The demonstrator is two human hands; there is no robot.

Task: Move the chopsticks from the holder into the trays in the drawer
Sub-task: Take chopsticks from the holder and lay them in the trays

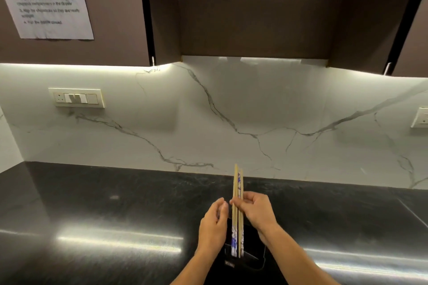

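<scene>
Chopsticks (236, 180) stand upright, pinched by right hand (257, 210); left hand (214, 224) relaxed, empty beside them.

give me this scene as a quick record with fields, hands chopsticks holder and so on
surface: black countertop, marble backsplash behind
chopsticks: bundle, upright, over the holder
right hand: pinches the chopsticks mid-length
left hand: beside the bundle, fingers loosely curled, holding nothing
holder: black, on the countertop, partly hidden by the hands
drawer: not in view
</scene>
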